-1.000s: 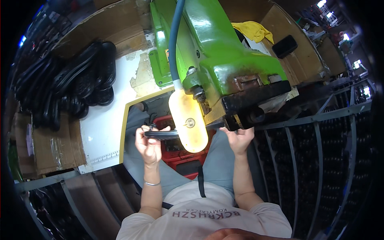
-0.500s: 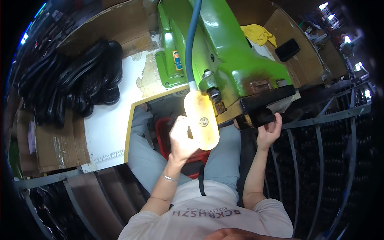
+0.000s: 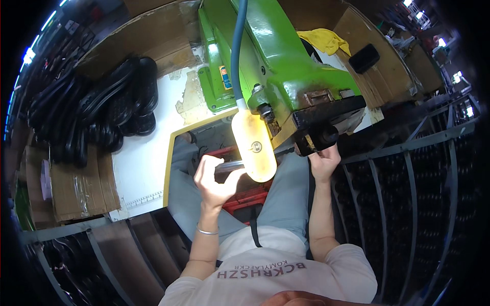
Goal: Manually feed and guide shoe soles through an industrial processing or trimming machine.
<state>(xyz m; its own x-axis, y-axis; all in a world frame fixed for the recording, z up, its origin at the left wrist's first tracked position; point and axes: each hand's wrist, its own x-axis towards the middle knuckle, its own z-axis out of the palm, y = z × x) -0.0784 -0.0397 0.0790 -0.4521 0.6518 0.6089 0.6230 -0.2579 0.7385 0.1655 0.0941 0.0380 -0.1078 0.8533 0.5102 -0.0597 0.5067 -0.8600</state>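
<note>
A green sewing-machine-like machine (image 3: 301, 71) with a chipped, worn head end stands before me. A lit yellow lamp (image 3: 256, 148) on a grey-blue flexible neck hangs beside its head. My left hand (image 3: 213, 182) is just left of the lamp, thumb and forefinger apart in a curve. A shiny metal bar (image 3: 232, 165) runs behind that gap, and the thumb tip reaches the lamp's edge. My right hand (image 3: 325, 164) is raised to a black round knob (image 3: 326, 135) at the machine's head end, its fingers curled against the knob's underside and partly hidden.
A pile of black shoe soles (image 3: 107, 102) lies at left on a white tabletop (image 3: 138, 163) with a yellow edge, beside cardboard (image 3: 84, 183). A yellow cloth (image 3: 326, 42) and a black phone-like slab (image 3: 364, 58) sit at right. Metal racks (image 3: 388, 188) flank me; red plastic (image 3: 240, 201) shows below.
My left hand has shifted left and away from the lamp, with the finger gap wider. My right hand has moved left and under the knob. The view has shifted slightly.
</note>
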